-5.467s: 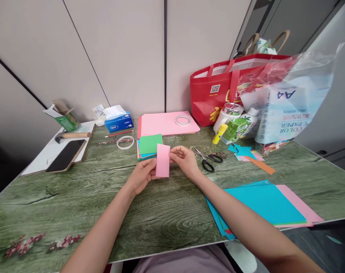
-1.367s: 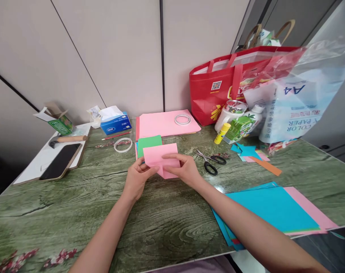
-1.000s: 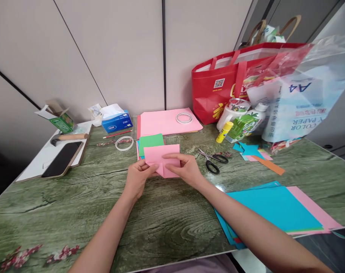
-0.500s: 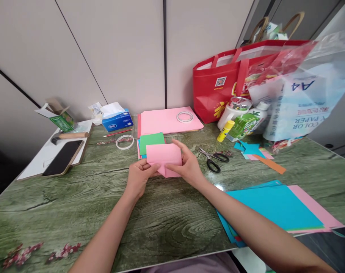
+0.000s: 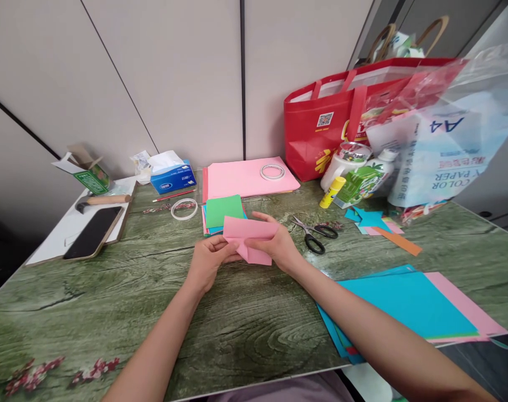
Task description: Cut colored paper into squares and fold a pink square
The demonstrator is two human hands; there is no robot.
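A folded piece of pink paper (image 5: 254,228) is held between my two hands above the middle of the table. My left hand (image 5: 210,258) pinches its lower left part, thumb on the near side. On the right, my right hand (image 5: 279,245) grips the paper with the thumb laid across its front and the index finger stretched out behind. Creases run through the lower part of the sheet. Just behind it lies a small stack of coloured paper squares with a green sheet (image 5: 224,210) on top, partly covered by the pink paper.
Scissors (image 5: 315,237) lie right of my hands; a yellow glue stick (image 5: 332,192) stands beyond. Blue sheets (image 5: 405,304) cover the near right. White tape rolls, a pencil, a blue tissue box (image 5: 172,177), a phone (image 5: 92,233) and a hammer lie left and back. A red bag (image 5: 308,134) stands behind.
The pink paper has shifted slightly right and toward me, and it is tilted now. My right hand has moved with it, its index finger lower.
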